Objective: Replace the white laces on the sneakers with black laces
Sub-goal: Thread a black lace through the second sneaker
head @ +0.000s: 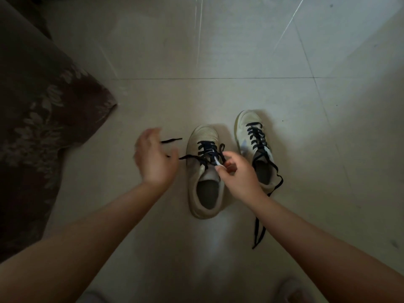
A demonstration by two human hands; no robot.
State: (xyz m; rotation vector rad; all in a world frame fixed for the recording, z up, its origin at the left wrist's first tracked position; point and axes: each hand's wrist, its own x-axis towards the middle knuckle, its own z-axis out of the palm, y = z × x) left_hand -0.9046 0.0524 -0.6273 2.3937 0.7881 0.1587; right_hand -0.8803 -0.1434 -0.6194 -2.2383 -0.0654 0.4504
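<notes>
both bare forearms reach forward from the bottom corners over the pale tiled floor (218, 62). the right hand (239, 177) hovers over the tongue of the nearer sneaker (205, 171), its thumb and forefinger pinching something small and pale beside the top of the black lace (207, 149); what that pale bit is i cannot make out, as the fingers cover most of it. the left hand (154, 159) is raised just left of that shoe, blurred, fingers loosely curled and spread, gripping nothing i can see. one loose end of the black lace runs from the top eyelets toward that hand, and its tip disappears behind the palm; another dark end lies on the tile just past the fingers.

the second sneaker (255, 145) stands just beside the first, a little farther off to the right, laced in its own black lace (258, 226), whose long ends trail down the floor under the right forearm. both shoes point away.

at the left edge a dark floral fabric (43, 106) is cut off by the frame.
</notes>
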